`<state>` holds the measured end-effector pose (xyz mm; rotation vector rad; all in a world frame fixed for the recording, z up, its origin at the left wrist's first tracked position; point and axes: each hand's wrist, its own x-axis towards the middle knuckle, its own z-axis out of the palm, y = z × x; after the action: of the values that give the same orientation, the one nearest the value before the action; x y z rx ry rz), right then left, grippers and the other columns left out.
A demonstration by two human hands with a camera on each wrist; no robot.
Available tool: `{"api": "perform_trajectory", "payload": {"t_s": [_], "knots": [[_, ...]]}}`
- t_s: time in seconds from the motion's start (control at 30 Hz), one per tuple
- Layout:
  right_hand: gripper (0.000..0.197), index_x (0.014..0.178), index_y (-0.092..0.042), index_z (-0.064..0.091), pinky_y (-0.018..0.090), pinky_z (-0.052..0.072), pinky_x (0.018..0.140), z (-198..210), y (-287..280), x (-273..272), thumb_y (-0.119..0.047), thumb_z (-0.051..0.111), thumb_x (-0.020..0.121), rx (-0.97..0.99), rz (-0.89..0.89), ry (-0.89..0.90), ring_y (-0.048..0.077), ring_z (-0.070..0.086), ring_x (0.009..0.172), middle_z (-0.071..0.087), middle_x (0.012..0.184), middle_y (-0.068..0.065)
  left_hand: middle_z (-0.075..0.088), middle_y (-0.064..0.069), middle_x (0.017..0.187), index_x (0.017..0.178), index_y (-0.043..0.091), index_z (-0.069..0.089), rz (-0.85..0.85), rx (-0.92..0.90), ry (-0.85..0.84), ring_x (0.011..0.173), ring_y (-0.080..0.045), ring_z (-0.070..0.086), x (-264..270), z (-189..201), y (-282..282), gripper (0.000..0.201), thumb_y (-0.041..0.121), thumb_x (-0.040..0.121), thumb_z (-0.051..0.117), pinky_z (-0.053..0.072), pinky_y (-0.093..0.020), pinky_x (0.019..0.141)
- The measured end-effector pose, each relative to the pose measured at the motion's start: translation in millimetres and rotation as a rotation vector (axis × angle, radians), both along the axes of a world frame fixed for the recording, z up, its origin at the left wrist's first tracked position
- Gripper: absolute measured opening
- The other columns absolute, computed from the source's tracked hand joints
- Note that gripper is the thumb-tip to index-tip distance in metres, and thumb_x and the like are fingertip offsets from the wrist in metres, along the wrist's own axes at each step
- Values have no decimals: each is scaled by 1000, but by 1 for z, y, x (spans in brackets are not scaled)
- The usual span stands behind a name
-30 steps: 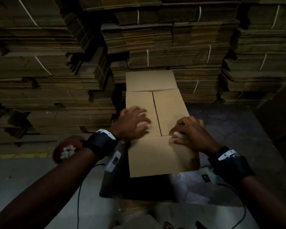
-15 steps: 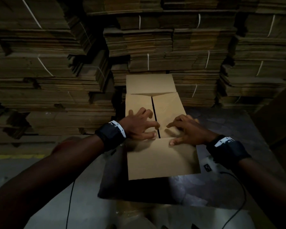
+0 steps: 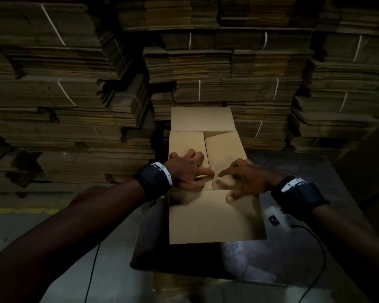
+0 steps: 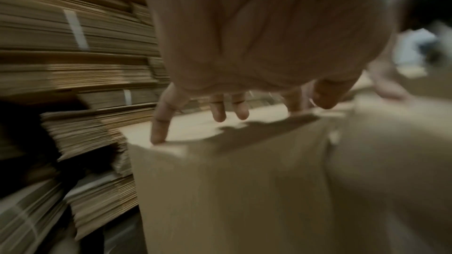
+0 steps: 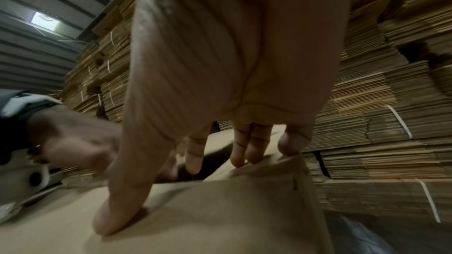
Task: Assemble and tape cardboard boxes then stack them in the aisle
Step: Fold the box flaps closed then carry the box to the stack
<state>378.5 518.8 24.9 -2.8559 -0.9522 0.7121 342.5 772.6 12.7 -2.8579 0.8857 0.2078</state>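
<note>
Both hands [image 3: 189, 169] [image 3: 246, 179] press box [image 3: 214, 215] flaps; seam runs away.

Tan box [image 3: 214, 215]; duller brown flat stacks [image 3: 70, 88] with seemingly white straps [image 3: 199, 90].

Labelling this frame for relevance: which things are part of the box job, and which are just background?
In the job:
- cardboard box, flaps being folded in
- left hand, pressing the left inner flap
- right hand, on the right inner flap, thumb on the near flap

Just around:
- strapped bundles of flat cardboard behind
- black cable trailing from the right wrist
- concrete floor
</note>
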Motion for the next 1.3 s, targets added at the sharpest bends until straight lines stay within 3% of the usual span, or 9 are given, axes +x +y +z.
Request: {"api": "perform_trajectory", "payload": {"t_s": [0.2,0.33,0.6,0.77,0.87,0.97,1.07,1.17,1.3], "knots": [[81,150,-61,18,50,35,100,2,22,-13,-65,63,83,-194,53,-56,30,29,130,28,141,2,32,-8,138,144,42,38,-30,-227,44,124,-29,31,2,15,15,46,47,99,43,44,-45,93],[66,144,-55,37,50,31,95,-5,41,-24,-70,52,81,-241,147,-111,31,29,128,30,134,4,33,-4,138,139,43,43,0,-320,49,124,-24,33,-6,22,22,52,59,91,32,46,-50,97],[40,120,-40,63,33,42,94,28,17,-25,-56,60,83,259,38,-71,16,39,117,39,124,-3,59,-4,124,104,16,70,37,-700,-326,117,-21,51,-27,57,54,51,53,101,34,50,-46,88],[11,101,-20,73,9,41,79,49,-8,-24,-27,69,93,535,41,-309,9,50,108,50,123,-1,57,-2,79,72,16,69,318,-544,-485,76,-18,52,-41,61,72,70,62,102,25,49,-41,65],[25,101,-17,75,35,47,88,55,-31,-20,-31,57,89,481,92,-562,23,52,117,60,126,6,57,-7,70,60,17,63,566,-291,-527,68,-23,55,-55,57,80,73,68,95,24,51,-40,65],[16,99,-20,77,57,42,93,63,-50,-23,-19,74,82,217,45,-796,33,52,127,68,121,4,69,-12,95,75,18,68,728,-42,-348,101,-30,61,-65,43,80,78,76,92,18,45,-51,95],[17,103,-26,74,65,20,107,60,-58,-32,-33,65,92,-109,-89,-781,27,45,138,69,121,-2,53,-18,138,118,21,66,803,-61,-96,135,-35,40,-70,21,78,111,95,70,-1,21,-61,115],[60,138,-30,53,58,17,112,44,-60,-38,-69,47,93,-243,-241,-470,23,38,141,55,142,0,1,-21,166,159,30,16,825,-195,209,153,-38,-1,-76,-2,73,127,107,58,23,1,-61,120],[133,163,-27,-2,44,31,117,10,-59,-40,-80,73,66,-99,-341,15,30,25,151,17,167,8,-19,-13,166,156,39,-20,813,-453,438,153,-36,-15,-72,-45,70,151,105,41,53,7,-59,122]]}}
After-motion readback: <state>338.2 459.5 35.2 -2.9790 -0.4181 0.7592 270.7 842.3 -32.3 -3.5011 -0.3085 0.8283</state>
